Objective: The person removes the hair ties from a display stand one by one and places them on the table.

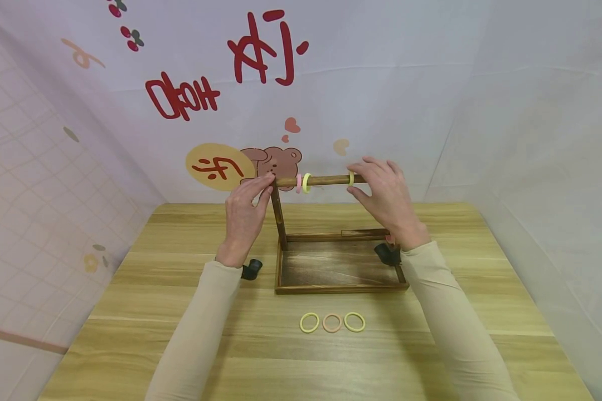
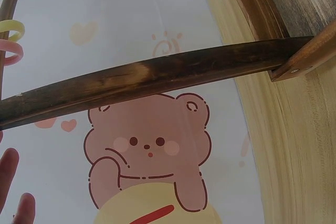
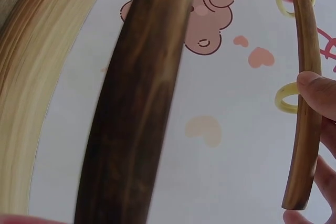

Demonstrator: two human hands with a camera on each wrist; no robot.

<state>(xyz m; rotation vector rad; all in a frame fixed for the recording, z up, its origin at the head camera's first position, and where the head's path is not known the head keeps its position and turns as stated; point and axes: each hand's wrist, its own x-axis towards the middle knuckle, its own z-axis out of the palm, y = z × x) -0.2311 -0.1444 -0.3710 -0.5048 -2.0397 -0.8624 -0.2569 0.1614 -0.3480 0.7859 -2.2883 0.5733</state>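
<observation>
My left hand (image 1: pixel 246 211) pinches the top corner of a dark wooden rack, where its upright post (image 1: pixel 278 217) meets a horizontal rod (image 1: pixel 328 180). In the left wrist view, other fingers (image 2: pixel 7 174) of this hand extend below the post. My right hand (image 1: pixel 383 192) pinches a yellow ring (image 1: pixel 352 178) that is around the rod towards its right end. Seen from the right wrist, the thumb lies against the rod beside this yellow ring (image 3: pixel 280 100), and the rod's end shows below. A pink ring (image 1: pixel 298 179) and another yellow ring (image 1: pixel 304 182) hang side by side nearer the post.
Below the rod is the rack's shallow wooden tray base (image 1: pixel 341 289). In front of it on the table (image 1: pixel 180 250) lie a yellow ring (image 1: pixel 301 323), an orange ring (image 1: pixel 324 323) and a second yellow ring (image 1: pixel 363 323) in a row. A printed white cloth (image 1: pixel 381 100) hangs behind.
</observation>
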